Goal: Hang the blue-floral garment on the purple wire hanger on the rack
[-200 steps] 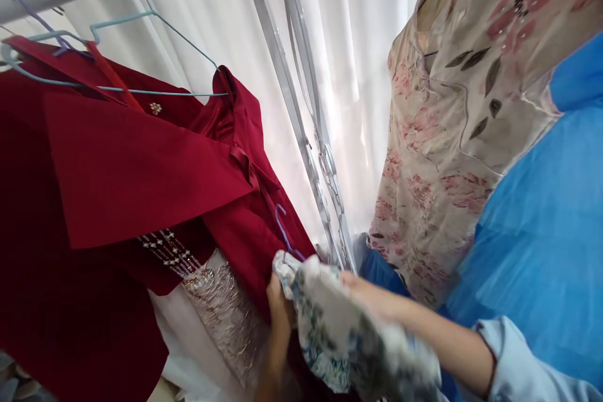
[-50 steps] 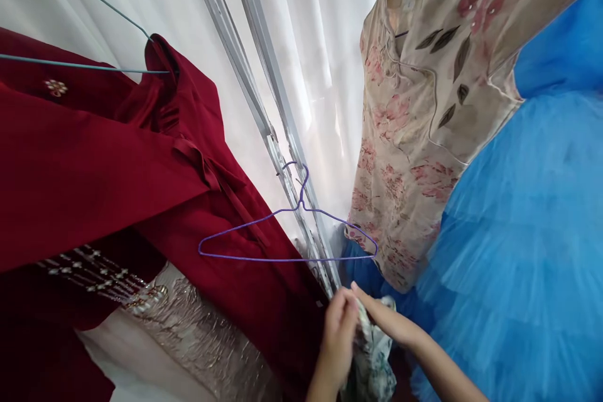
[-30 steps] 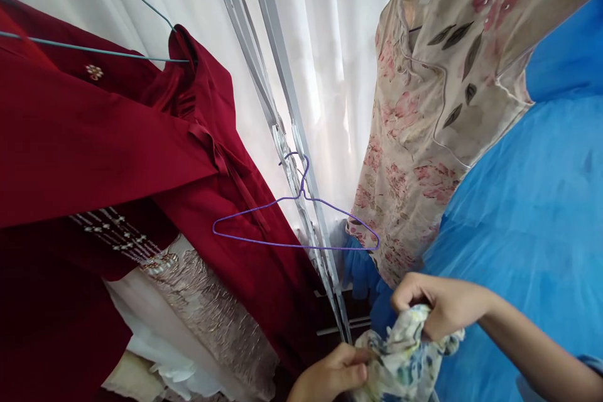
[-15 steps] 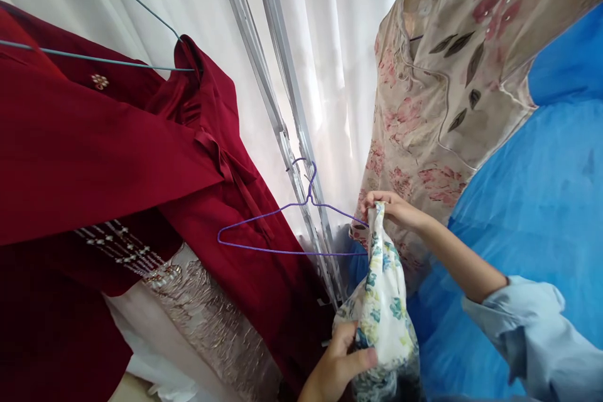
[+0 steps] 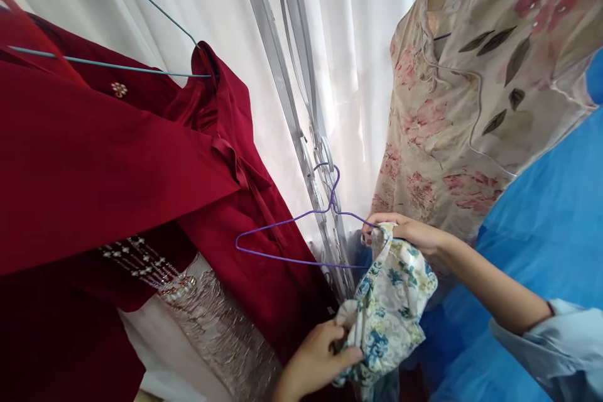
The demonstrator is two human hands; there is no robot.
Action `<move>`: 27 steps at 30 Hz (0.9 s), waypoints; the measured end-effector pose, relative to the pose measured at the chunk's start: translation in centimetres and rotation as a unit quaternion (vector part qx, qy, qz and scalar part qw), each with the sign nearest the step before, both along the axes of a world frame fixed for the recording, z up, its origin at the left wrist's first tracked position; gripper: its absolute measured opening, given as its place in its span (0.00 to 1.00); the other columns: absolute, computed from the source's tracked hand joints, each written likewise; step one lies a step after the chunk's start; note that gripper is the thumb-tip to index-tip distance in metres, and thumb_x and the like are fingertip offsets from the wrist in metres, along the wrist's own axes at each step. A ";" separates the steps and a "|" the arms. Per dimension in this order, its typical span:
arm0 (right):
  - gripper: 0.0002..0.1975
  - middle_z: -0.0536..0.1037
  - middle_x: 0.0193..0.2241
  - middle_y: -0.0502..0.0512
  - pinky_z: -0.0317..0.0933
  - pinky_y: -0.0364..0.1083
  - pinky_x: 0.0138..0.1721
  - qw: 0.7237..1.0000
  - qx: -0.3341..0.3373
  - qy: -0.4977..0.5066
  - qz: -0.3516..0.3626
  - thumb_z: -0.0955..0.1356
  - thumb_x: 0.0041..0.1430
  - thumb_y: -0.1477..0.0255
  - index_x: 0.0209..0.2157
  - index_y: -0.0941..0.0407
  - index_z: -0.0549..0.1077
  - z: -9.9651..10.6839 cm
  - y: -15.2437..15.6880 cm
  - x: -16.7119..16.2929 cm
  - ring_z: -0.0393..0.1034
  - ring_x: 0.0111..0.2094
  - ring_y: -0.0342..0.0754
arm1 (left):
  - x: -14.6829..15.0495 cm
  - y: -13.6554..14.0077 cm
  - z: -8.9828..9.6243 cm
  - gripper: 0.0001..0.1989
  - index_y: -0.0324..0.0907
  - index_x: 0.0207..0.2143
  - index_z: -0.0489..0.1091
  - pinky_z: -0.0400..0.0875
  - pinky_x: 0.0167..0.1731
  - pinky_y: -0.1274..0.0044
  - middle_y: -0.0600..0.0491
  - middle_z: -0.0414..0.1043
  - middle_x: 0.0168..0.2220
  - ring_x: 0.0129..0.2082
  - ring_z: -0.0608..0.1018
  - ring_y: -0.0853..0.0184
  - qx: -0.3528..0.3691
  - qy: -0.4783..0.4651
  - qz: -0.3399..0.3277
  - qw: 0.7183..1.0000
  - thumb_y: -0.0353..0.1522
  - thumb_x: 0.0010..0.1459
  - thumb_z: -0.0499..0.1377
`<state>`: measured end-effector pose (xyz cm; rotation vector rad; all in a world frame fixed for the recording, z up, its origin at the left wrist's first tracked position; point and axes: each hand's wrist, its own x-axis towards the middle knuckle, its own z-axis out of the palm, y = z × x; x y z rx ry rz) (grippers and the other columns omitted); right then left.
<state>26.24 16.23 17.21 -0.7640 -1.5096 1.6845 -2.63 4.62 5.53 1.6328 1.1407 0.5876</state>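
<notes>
A white garment with blue and yellow flowers [image 5: 396,301] hangs between my two hands. My right hand [image 5: 405,231] grips its upper part at the right end of a purple wire hanger [image 5: 277,257], whose right tip is hidden by cloth and fingers. Lower down, my left hand [image 5: 320,355] pinches the garment's left edge between thumb and fingers. By its hook the hanger hangs on a grey metal rack [image 5: 301,107], and its left arm is bare.
Dark red dresses [image 5: 117,182] on a teal hanger [image 5: 141,68] fill the left side. A beige floral dress [image 5: 424,151] and a bright blue gown [image 5: 532,220] hang at right. White curtains [image 5: 207,0] form the background.
The garment's upper part is bunched less tightly and its body spreads wider to the right. My left hand has shifted slightly left. The whole view has swung a little, moving the racks and dresses rightward.
</notes>
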 end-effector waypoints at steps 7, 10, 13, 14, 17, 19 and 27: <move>0.29 0.79 0.51 0.54 0.71 0.47 0.47 0.991 0.105 -0.075 -0.017 0.70 0.50 0.79 0.55 0.51 0.75 0.8 0.7 3.3 0.76 0.49 0.55 | -7.1 2.7 0.0 0.20 0.41 0.42 0.65 0.57 0.26 0.81 0.60 0.59 0.26 0.26 0.64 0.72 0.076 -0.033 0.078 0.994 0.41 0.53 0.66; 0.29 0.75 0.56 0.51 0.70 0.49 0.52 0.983 0.154 -0.100 -0.024 0.70 0.49 0.79 0.54 0.49 0.76 0.9 1.0 3.6 0.71 0.56 0.58 | -8.7 2.7 1.3 0.13 0.39 0.32 0.69 0.58 0.27 0.80 0.57 0.60 0.26 0.26 0.65 0.71 0.130 0.038 0.074 0.988 0.41 0.58 0.62; 0.27 0.74 0.57 0.51 0.68 0.51 0.55 0.981 0.161 -0.106 -0.007 0.71 0.51 0.77 0.55 0.49 0.75 1.0 1.2 3.6 0.67 0.59 0.59 | -10.3 2.8 3.9 0.17 0.39 0.24 0.68 0.62 0.30 0.79 0.54 0.64 0.26 0.29 0.69 0.68 0.238 0.103 0.129 0.957 0.39 0.62 0.58; 0.27 0.75 0.56 0.52 0.68 0.51 0.55 0.982 0.156 -0.107 0.002 0.71 0.52 0.76 0.55 0.50 0.74 1.0 1.3 3.5 0.67 0.59 0.58 | -10.9 2.9 5.0 0.15 0.40 0.26 0.70 0.64 0.32 0.79 0.54 0.67 0.28 0.31 0.71 0.67 0.277 0.113 0.157 0.941 0.38 0.63 0.58; 0.26 0.77 0.53 0.54 0.69 0.51 0.54 0.985 0.141 -0.100 0.017 0.71 0.55 0.74 0.56 0.51 0.74 0.9 1.4 3.3 0.71 0.55 0.57 | -12.2 3.4 9.0 0.08 0.42 0.34 0.74 0.66 0.41 0.77 0.53 0.73 0.35 0.38 0.75 0.65 0.387 0.140 0.222 0.884 0.34 0.63 0.56; 0.25 0.80 0.50 0.55 0.69 0.51 0.53 0.987 0.133 -0.091 0.018 0.72 0.55 0.72 0.56 0.51 0.74 0.9 1.2 3.2 0.74 0.53 0.57 | -12.2 3.9 11.5 0.07 0.43 0.38 0.74 0.66 0.45 0.77 0.53 0.75 0.39 0.42 0.76 0.65 0.446 0.160 0.254 0.844 0.31 0.63 0.55; 0.25 0.79 0.52 0.56 0.70 0.53 0.53 0.988 0.135 -0.073 -0.007 0.72 0.56 0.70 0.57 0.51 0.73 1.1 -0.4 3.5 0.74 0.52 0.58 | -9.9 5.3 13.8 0.11 0.42 0.37 0.75 0.71 0.41 0.75 0.51 0.78 0.37 0.38 0.79 0.62 0.442 0.266 0.256 0.818 0.33 0.62 0.53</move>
